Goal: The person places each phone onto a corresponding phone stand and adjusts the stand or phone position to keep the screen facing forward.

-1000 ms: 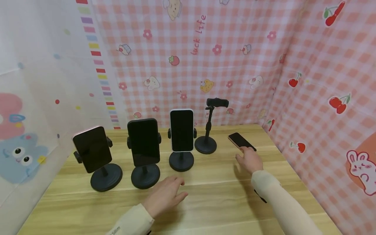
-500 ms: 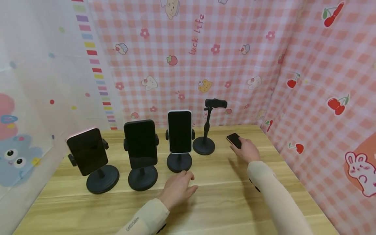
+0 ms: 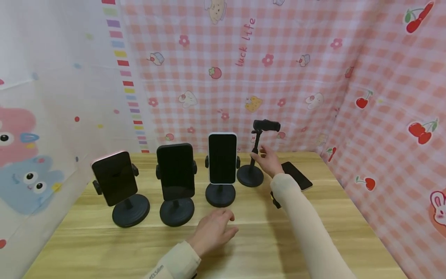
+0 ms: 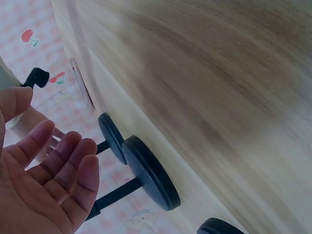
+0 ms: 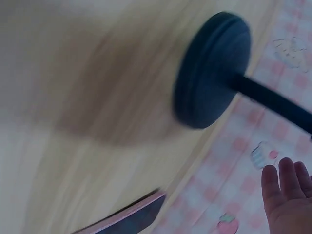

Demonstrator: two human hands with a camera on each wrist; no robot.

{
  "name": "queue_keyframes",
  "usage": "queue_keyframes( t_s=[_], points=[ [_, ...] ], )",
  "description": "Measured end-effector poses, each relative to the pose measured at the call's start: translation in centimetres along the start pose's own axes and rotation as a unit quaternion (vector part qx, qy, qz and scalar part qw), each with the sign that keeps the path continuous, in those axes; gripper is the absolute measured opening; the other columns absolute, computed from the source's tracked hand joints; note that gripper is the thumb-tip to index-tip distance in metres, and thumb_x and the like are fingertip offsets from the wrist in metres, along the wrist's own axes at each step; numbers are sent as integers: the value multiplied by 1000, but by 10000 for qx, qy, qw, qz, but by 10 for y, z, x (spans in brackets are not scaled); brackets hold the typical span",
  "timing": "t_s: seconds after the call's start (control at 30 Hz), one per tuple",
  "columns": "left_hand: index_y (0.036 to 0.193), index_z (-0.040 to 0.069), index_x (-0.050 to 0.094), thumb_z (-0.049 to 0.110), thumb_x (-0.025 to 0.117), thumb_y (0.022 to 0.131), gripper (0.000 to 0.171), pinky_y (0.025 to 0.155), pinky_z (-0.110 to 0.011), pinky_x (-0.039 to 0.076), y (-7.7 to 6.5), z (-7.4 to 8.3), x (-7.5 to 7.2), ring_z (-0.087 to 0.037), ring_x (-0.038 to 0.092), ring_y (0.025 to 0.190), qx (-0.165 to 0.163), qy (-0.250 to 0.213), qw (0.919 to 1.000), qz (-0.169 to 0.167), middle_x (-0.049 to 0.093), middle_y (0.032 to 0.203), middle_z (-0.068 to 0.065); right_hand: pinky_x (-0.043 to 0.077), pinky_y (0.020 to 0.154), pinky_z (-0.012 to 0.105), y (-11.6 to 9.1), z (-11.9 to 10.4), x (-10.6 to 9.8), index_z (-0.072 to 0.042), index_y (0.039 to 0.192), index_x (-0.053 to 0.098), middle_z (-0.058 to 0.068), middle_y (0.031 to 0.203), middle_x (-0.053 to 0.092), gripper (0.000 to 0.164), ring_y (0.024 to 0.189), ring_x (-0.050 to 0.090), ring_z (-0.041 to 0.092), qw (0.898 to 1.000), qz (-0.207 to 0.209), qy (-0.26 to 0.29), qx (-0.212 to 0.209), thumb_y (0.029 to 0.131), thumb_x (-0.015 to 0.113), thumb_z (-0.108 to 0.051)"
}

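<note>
My right hand (image 3: 271, 163) is beside the pole of a black phone stand (image 3: 250, 177), its fingers spread and thumb toward the pole. The right wrist view has this hand (image 5: 291, 202) apart from the pole, holding nothing. No phone sits in that stand's clamp (image 3: 266, 125). A dark phone (image 3: 295, 175) with a pink edge lies flat on the table, partly behind my right wrist. My left hand (image 3: 213, 231) hovers low in front of the stands, fingers relaxed. Its bare palm (image 4: 44, 195) shows in the left wrist view.
To the left, three black stands hold upright phones: a pink-edged phone (image 3: 115, 178), a black phone (image 3: 175, 171) and a white-edged phone (image 3: 222, 158). Checkered cloth (image 3: 205, 93) hangs behind the wooden table (image 3: 139, 252) and along its right side.
My right hand has left the flat phone and moved left to the empty stand's pole. That phone stays on the table. My left hand has shifted slightly right. The camera view has shifted a little.
</note>
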State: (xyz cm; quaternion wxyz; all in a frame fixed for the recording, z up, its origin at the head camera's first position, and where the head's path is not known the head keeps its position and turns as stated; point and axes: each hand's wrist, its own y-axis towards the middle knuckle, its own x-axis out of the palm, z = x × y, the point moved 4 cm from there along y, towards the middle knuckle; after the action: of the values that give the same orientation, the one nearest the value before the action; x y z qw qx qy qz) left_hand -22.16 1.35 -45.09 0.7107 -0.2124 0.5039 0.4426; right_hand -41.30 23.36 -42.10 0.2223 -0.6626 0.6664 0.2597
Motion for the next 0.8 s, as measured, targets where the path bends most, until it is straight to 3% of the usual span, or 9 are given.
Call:
queue_keyframes(
  t_s=[0.17,0.3,0.47,0.67,0.8],
  points=[
    [99,13,64,34,66,87,24,63,-36,52,-4,9,-2,-16,57,82,134,-90,9998,112,64,94,-3,47,92,54,-3,-3,-6,-4,114,58,20,118,63,36,106,57,33,9968,386,-406,-569,99,49,-36],
    [98,13,64,35,65,88,24,64,-34,52,-8,14,-4,-14,56,80,250,-155,9996,45,63,94,-2,51,84,54,-19,-2,-8,-5,110,59,19,111,66,30,101,61,33,9923,422,-807,-840,101,46,-31],
    [97,14,65,37,64,89,25,65,-34,52,-18,9,-10,-13,57,82,237,-376,9989,-134,64,97,-2,54,75,52,-57,-2,-7,-7,108,59,18,106,69,30,92,65,31,9882,511,-1092,-942,101,46,-32],
    [97,13,66,35,63,90,23,71,-38,53,-34,-12,-21,-15,57,85,110,-539,9984,-126,66,99,-4,56,62,43,-112,-14,4,-5,97,62,13,83,70,18,76,68,23,9748,908,-1166,-1674,98,54,-22],
    [97,13,65,33,64,89,22,72,-39,53,-44,-25,-26,-18,59,85,3,-627,9980,-14,66,97,-5,52,53,35,-145,-24,13,-8,91,61,6,75,64,14,65,61,15,9686,963,-1163,-1976,96,57,-20]
  ],
)
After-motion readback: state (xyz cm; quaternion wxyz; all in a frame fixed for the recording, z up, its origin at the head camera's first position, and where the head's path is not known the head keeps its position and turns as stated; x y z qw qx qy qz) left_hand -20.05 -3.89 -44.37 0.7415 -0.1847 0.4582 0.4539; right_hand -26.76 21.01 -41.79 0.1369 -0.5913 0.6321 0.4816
